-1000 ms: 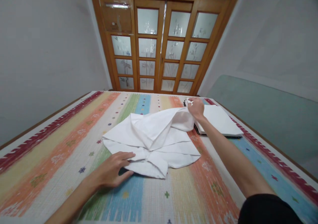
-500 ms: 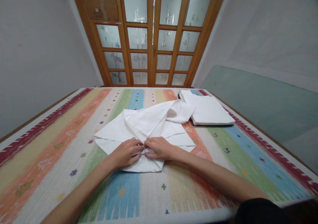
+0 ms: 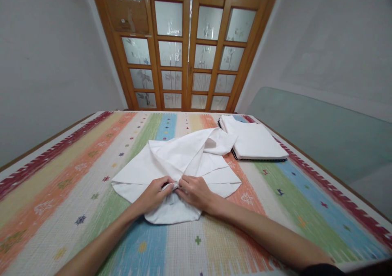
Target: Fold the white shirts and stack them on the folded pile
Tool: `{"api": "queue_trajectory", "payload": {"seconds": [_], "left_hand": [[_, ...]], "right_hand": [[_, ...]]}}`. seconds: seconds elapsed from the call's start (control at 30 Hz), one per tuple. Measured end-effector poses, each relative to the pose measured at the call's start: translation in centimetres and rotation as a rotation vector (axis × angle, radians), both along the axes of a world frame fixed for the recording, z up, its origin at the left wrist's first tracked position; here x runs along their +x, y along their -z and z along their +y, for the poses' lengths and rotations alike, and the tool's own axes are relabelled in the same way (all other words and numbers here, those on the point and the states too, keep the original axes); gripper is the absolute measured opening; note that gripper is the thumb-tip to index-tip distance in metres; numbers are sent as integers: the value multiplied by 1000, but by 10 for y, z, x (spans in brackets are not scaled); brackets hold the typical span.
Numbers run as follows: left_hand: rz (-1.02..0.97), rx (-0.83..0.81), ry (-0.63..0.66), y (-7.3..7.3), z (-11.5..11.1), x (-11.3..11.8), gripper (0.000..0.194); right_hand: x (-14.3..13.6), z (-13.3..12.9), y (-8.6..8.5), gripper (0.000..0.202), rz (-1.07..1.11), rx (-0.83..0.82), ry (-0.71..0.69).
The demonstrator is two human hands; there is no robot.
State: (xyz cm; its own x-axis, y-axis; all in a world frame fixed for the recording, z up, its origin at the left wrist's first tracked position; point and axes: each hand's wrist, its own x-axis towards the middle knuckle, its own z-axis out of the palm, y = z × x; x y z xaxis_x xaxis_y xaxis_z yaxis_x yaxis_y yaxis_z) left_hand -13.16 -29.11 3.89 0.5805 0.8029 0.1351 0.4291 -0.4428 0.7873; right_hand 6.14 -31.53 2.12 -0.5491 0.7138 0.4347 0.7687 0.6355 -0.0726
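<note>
Head view: two bare hands pinch one white cloth [image 3: 183,155].
The left hand [image 3: 153,195] and right hand [image 3: 196,192] meet near its close edge, thumbs and fingertips of both gripping a small gathered bunch of the fabric. The smooth, creased cloth lies on one striped, woven-looking tablecloth [image 3: 183,247], its two sides fanned wide, one blunt flap nearest the person. At its far right corner sits one flat, folded white pile [image 3: 259,143] with a dark lower edge.
</note>
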Motion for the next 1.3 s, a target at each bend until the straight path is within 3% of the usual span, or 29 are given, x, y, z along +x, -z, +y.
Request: {"api": "queue_trajectory", "payload": {"seconds": [0.3,0.8,1.1,1.3], "left_hand": [[-17,0,88,1,-2,2,30],[-55,-92,83,3,-1,1,19],[-165,66,-22,4,-5,3,18],[-300,-49,-37,8,-3,5,19]], "right_hand": [[6,-2,24,11,88,98,-94],[12,-1,17,26,130,218,-322],[5,-2,22,21,144,191,-237],[-4,-2,19,18,184,198,-86]]}}
